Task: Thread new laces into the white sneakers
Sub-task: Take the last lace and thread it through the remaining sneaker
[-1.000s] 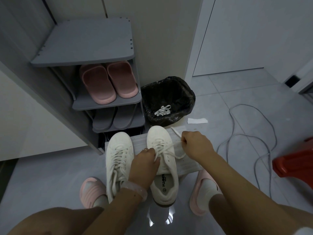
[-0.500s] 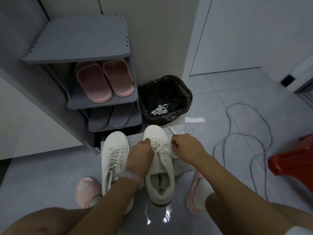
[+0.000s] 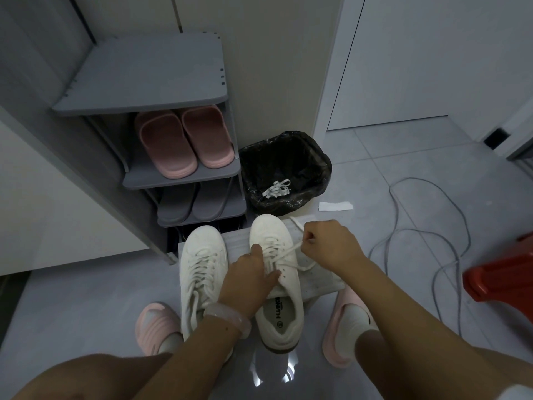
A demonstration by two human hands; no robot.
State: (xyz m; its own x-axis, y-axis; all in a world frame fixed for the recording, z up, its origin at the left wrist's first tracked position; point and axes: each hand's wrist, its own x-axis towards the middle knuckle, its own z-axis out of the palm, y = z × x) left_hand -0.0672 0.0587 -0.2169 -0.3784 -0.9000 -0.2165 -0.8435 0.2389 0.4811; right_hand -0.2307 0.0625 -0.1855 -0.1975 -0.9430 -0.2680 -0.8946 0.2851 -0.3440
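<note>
My right hand (image 3: 331, 248) pinched the white lace (image 3: 291, 251) between thumb and fingertips, just off the right side of the right sneaker (image 3: 277, 272), the lace running taut from my fingers back across the eyelets. My left hand (image 3: 248, 280) pressed down on that sneaker's tongue with fingers extended, a pale bracelet (image 3: 229, 316) on the wrist. The left sneaker (image 3: 202, 272) sat just beside it, laced. Both stood on a pale mat (image 3: 314, 280) on the grey floor (image 3: 72, 307). Beyond them, a black-lined bin (image 3: 311, 157) held a bundle of old laces (image 3: 277, 188), beside a grey shoe rack (image 3: 150, 82) with pink slippers (image 3: 184, 142). A grey cable (image 3: 403, 235) looped to the right, near a red stool (image 3: 501, 275).
</note>
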